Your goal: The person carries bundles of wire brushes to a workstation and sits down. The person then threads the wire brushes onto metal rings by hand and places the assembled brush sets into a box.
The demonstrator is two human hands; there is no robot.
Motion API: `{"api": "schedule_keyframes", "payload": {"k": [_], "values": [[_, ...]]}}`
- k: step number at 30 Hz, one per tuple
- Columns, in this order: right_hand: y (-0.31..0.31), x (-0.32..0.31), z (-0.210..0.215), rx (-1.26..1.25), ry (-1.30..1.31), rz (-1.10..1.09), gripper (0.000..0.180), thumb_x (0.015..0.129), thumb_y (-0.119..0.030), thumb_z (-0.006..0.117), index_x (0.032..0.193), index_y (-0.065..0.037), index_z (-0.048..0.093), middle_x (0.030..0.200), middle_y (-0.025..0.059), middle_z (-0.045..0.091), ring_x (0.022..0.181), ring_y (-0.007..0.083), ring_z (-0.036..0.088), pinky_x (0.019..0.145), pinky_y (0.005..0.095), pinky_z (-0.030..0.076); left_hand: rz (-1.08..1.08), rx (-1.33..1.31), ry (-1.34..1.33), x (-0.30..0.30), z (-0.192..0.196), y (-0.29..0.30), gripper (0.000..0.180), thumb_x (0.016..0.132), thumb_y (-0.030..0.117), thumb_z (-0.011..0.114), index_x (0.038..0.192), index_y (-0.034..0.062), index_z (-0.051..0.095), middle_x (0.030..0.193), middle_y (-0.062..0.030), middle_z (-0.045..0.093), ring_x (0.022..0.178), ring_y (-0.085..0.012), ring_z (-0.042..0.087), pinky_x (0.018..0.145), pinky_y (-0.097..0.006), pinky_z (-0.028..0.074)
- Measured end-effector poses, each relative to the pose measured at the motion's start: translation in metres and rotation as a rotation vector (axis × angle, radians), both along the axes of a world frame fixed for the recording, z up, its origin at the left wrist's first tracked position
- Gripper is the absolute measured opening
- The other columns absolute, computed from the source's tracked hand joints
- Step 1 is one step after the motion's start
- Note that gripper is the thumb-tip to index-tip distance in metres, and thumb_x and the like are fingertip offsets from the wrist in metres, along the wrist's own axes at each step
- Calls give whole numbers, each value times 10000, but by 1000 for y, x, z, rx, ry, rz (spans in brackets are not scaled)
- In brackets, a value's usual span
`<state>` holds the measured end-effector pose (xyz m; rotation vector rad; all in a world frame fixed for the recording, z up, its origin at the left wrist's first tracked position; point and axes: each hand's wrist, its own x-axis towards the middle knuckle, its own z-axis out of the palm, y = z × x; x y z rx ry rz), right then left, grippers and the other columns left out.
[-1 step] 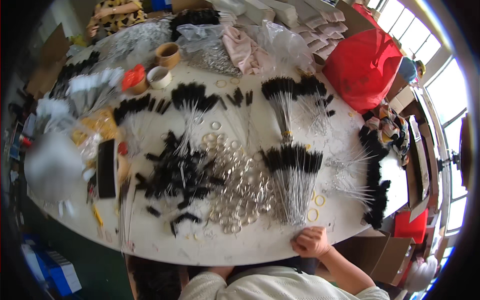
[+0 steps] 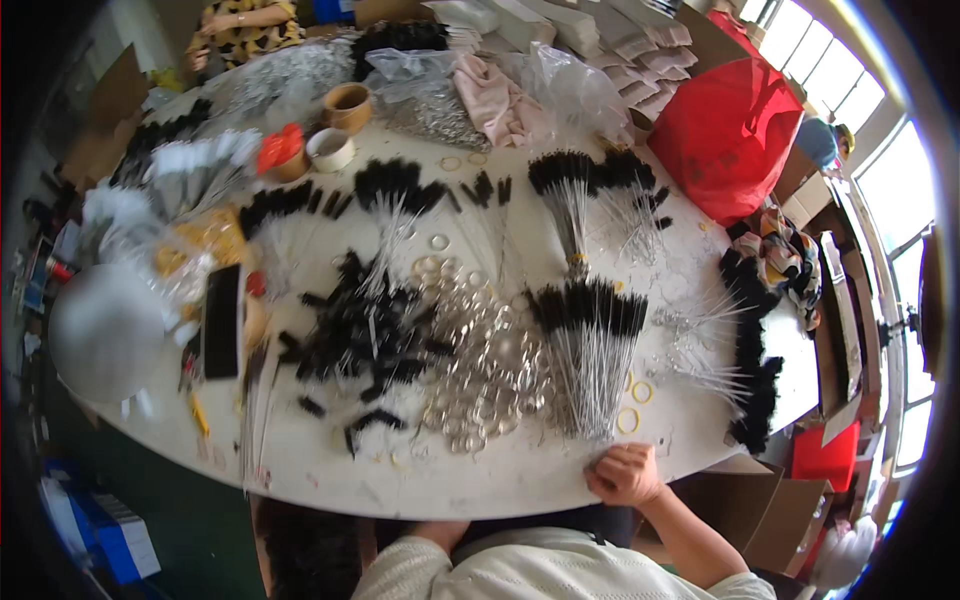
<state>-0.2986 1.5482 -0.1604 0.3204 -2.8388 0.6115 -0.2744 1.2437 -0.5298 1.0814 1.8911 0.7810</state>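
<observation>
While holding the right hand curled, with grasp uncertain and left hand hidden, faces black-bristled, silver-wire brushes lying bristles-away just beyond it.

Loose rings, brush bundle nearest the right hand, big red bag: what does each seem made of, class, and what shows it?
Rings: probably polished metal; bright silvery glints.
Brush bundle: likely metal-wire stems, thin and silvery; heads perhaps synthetic bristle, matte black and fuzzy.
Red bag: perhaps dull fabric, from its soft creases; plastic is possible.
</observation>
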Motion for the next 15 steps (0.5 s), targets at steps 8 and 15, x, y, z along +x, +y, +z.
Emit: {"api": "schedule_keyframes", "payload": {"k": [8, 15], "values": [[-15, 18, -12, -9, 156, -118, 279, 709, -152, 642, 524, -96, 441, 498, 49, 492, 469, 250, 537, 446, 363, 421, -18, -107, 22, -64, 135, 84, 524, 864, 436, 543, 1188, 24, 542, 1161, -205, 575, 1117, -348, 520, 960, -399, 393], [-11, 31, -10, -55, 193, -222, 271, 743, -205, 633, 547, -72, 500, 538, 78, 542, 513, 297, 560, 492, 390, 437, 203, 121, -222, -23, 292, -33, 360, 899, 266, 586, 1170, 31, 560, 1059, -105, 642, 1004, -188, 596, 889, -311, 455]]}}
